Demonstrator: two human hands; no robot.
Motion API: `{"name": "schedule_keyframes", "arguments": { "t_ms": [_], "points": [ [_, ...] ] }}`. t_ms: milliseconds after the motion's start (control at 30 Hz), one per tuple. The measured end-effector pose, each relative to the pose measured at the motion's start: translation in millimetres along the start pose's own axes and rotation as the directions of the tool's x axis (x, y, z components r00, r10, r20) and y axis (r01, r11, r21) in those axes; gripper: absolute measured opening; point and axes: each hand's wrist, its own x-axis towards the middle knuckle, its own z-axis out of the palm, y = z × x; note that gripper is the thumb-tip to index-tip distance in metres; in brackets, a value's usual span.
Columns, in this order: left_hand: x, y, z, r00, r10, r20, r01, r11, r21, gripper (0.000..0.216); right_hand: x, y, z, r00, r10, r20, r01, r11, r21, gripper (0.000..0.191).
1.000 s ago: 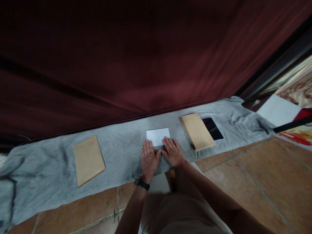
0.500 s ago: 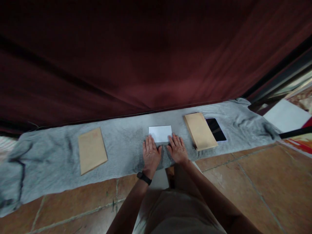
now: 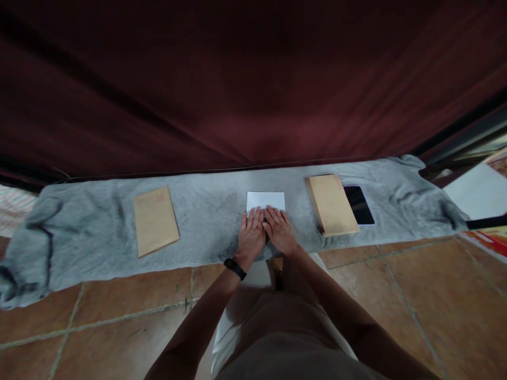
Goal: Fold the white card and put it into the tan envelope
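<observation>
Maroon curtain (image 3: pixel 253 89) hangs across the whole upper view, its hem meeting the far edge of a long grey towel (image 3: pixel 206 221) that lies spread over the terracotta tiled floor (image 3: pixel 415 285). Taking the towel as the landmark: near its left part lies a single brown envelope (image 3: pixel 156 220), flat and slightly turned; on its right part rests a thicker stack of brown envelopes (image 3: pixel 332 205), and just beside that stack, further right, a dark-screened phone (image 3: pixel 358 205) lies face up. Beyond the towel's right end a white sheet (image 3: pixel 475 190) shows at the picture's edge. At the middle of the towel, toward its far edge, sits a small folded white paper (image 3: pixel 265 200). Both hands lie on the near edge of this paper, side by side and touching each other. The left hand (image 3: pixel 252 238), with a black watch (image 3: pixel 235 268) on its wrist, has its fingers (image 3: pixel 253 217) stretched flat and close together, pressing on the paper rather than gripping it. The right hand (image 3: pixel 280 235) likewise has its fingers (image 3: pixel 275 215) laid flat and slightly spread on the paper, holding nothing.
</observation>
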Motion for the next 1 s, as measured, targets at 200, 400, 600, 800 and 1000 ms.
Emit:
{"name": "schedule_keyframes", "arguments": {
  "t_ms": [200, 400, 600, 800, 1000],
  "points": [
    [1.3, 2.0, -1.4, 1.0, 0.004, -0.004, -0.004, 1.0, -0.013, 0.058, -8.4, 8.7, 6.4, 0.996, 0.064, -0.065, -0.065, 0.998, -0.009, 0.053],
    [1.0, -0.2, 1.9, 1.0, 0.009, -0.028, -0.01, 1.0, -0.021, 0.057, -17.3, 21.0, 2.8, 0.991, 0.091, -0.093, -0.094, 0.995, -0.02, 0.058],
    [1.1, -1.0, 3.2, 0.999, 0.014, -0.041, -0.014, 1.0, -0.015, 0.057, -23.0, 29.0, -0.1, 0.987, 0.109, -0.117, -0.114, 0.993, -0.03, 0.059],
    [1.8, 0.4, 2.8, 1.0, -0.002, -0.018, 0.002, 1.0, -0.013, 0.058, -17.3, 25.6, -5.6, 0.99, 0.082, -0.113, -0.085, 0.996, -0.019, 0.055],
    [0.1, -1.5, 0.7, 1.0, -0.018, -0.015, 0.018, 0.998, -0.056, 0.058, -13.3, 16.9, -1.7, 0.997, 0.031, -0.068, -0.033, 0.999, -0.028, 0.049]
  ]
}}
